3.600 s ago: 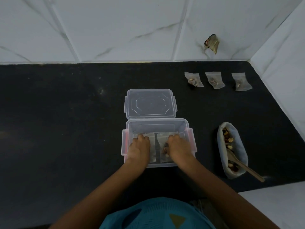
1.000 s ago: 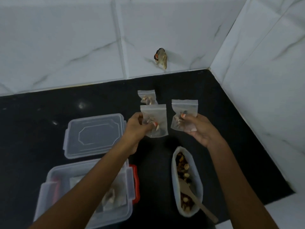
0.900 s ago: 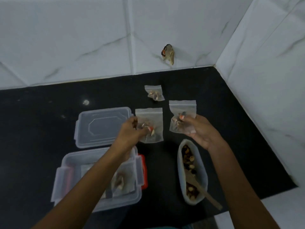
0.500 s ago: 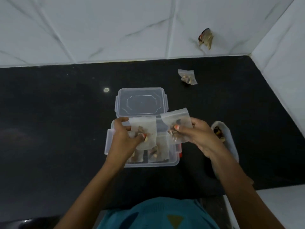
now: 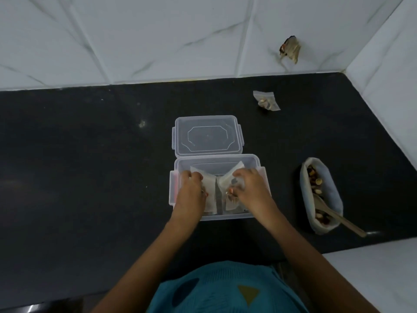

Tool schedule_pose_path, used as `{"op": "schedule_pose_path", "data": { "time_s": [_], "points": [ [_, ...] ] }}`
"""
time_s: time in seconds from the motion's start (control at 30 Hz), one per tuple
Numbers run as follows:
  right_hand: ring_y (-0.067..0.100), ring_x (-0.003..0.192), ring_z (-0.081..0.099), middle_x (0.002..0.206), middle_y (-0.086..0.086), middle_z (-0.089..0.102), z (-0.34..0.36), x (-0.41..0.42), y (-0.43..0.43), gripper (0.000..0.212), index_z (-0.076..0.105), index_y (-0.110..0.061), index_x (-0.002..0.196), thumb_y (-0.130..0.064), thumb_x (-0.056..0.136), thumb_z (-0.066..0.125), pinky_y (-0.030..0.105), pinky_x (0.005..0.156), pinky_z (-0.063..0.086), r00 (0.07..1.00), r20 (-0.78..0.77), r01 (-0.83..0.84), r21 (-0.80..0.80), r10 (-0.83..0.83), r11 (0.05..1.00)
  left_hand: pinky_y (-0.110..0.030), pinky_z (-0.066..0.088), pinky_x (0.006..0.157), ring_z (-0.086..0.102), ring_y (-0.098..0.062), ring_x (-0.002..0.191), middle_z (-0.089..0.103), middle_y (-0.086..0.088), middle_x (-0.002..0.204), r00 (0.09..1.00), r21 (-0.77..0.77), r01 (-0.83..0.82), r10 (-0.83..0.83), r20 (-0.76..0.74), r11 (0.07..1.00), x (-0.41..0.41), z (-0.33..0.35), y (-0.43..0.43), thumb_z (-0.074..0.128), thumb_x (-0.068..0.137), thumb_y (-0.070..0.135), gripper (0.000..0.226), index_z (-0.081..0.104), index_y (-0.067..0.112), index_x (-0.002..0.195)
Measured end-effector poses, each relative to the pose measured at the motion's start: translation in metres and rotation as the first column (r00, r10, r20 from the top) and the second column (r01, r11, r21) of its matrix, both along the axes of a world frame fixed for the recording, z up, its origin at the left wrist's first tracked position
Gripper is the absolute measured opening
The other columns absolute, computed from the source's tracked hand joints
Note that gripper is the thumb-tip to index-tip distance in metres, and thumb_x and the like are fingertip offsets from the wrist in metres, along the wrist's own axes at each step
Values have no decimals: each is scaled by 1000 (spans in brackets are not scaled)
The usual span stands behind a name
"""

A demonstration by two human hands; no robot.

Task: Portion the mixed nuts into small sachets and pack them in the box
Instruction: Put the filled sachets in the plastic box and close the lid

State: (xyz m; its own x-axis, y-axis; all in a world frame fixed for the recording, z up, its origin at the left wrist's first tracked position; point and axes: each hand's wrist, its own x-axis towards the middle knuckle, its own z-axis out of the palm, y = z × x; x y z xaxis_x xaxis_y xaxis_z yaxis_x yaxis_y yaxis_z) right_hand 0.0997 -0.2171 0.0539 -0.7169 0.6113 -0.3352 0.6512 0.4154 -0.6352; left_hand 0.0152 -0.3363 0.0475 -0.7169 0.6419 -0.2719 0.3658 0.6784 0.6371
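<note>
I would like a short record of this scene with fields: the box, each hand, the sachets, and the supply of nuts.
box: open, on the black counter; lid lies flat just behind it
left hand: grips the left sachet inside the box
right hand: pinches the right sachet inside the box
loose sachet: on the counter, behind and right of the lid
nut bag: open, right of the box; wooden spoon rests in it, handle out

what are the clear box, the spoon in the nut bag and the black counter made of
The clear rectangular box looks like glossy translucent plastic: a sachet shows through its wall. The pale spoon in the white bag of nuts is probably wood, matte and tan, though plastic is possible. The black countertop seems polished stone, faintly speckled and shiny.
</note>
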Motion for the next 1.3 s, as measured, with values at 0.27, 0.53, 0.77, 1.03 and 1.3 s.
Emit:
{"op": "schedule_pose_path", "data": {
  "time_s": [0.27, 0.53, 0.77, 1.03, 1.3],
  "points": [
    [17, 112, 49, 135, 7, 38, -20, -10, -4, 37, 40, -14, 130, -14, 94, 48, 24, 88, 40, 953, 284, -155, 155, 106, 976, -34, 45, 89, 54, -30, 105, 35, -19, 132, 987, -275, 97, -128, -95, 956, 1, -12, 6, 46, 94, 5, 32, 39, 4, 125],
    [24, 119, 43, 131, 12, 44, -15, -4, -18, 36, 48, -9, 125, -26, 93, 51, 32, 100, 36, 784, 598, -561, 571, 165, 599, -33, 30, 105, 35, -26, 124, 28, -16, 139, 781, -590, 150, -461, -421, 793, 4, -5, 8, 46, 95, 20, 38, 39, 6, 130],
    [22, 116, 44, 131, 13, 38, -6, -5, -16, 35, 50, -6, 124, -24, 95, 46, 30, 98, 38, 791, 578, -549, 524, 202, 651, -29, 45, 94, 51, -21, 118, 40, -12, 134, 864, -527, 174, -386, -324, 832, 1, -6, 7, 47, 95, 12, 37, 37, 5, 130],
    [22, 117, 52, 136, 17, 43, 4, -8, -6, 34, 43, -3, 130, -16, 98, 42, 27, 94, 41, 824, 495, -452, 281, 275, 847, -26, 50, 81, 60, -18, 105, 56, -4, 122, 862, -414, 106, -291, -416, 904, -2, 7, 12, 50, 95, 24, 30, 46, 12, 123],
    [18, 99, 59, 122, 7, 57, 38, -3, 36, 36, 51, -15, 128, -22, 93, 52, 24, 77, 45, 967, 205, -186, 148, 154, 971, -40, 54, 79, 66, -33, 92, 67, -16, 105, 817, 75, 298, -213, -536, 952, -21, 7, 43, 74, 75, 9, 31, 65, 3, 104]
  ]
}}
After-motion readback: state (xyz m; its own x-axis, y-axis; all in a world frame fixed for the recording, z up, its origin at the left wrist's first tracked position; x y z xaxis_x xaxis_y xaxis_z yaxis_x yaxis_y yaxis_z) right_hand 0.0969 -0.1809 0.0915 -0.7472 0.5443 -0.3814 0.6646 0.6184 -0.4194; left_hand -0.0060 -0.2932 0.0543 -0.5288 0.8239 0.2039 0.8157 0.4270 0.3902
